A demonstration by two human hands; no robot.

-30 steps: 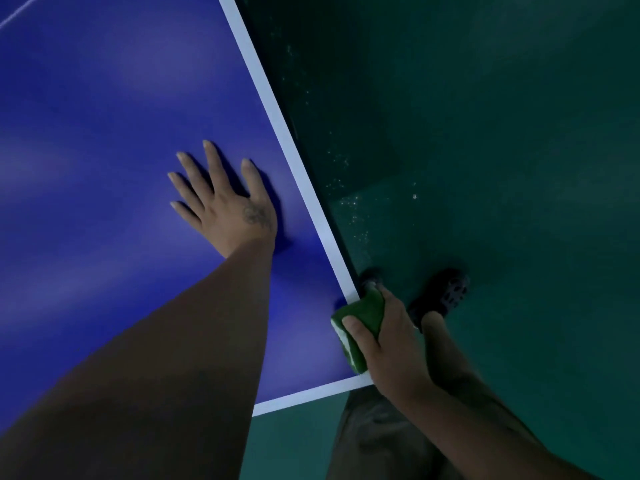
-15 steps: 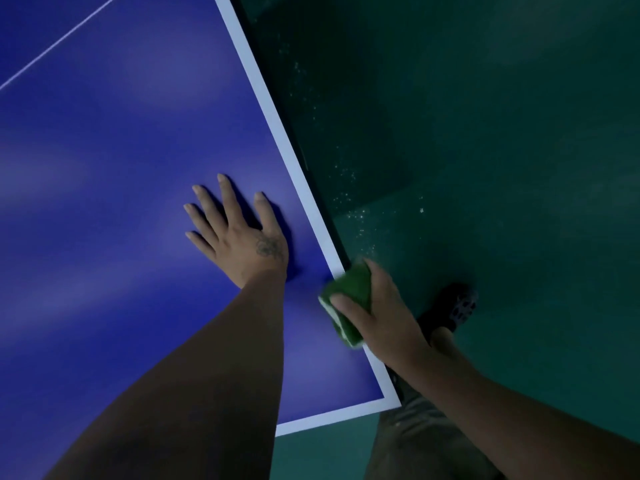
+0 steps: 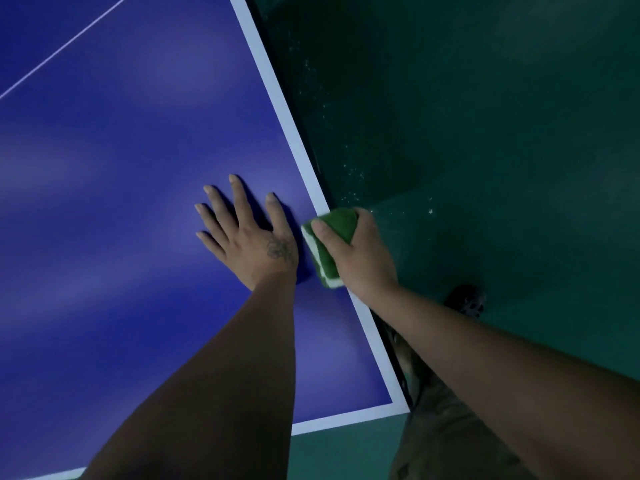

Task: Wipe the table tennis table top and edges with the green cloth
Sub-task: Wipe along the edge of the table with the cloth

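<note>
green cloth point(image 3: 341, 221): folded pad on the table's point(image 3: 121, 202) white side border point(image 3: 277, 95), at its edge | right hand point(image 3: 363, 254): thumb across the cloth's top, fingers curled round its far side, gripping | left hand point(image 3: 252, 240): flat on the table's blue top, fingers spread, just beside the cloth | floor point(image 3: 485, 133): green, beyond the table's edge, dark shoe point(image 3: 467, 301) on it
</note>
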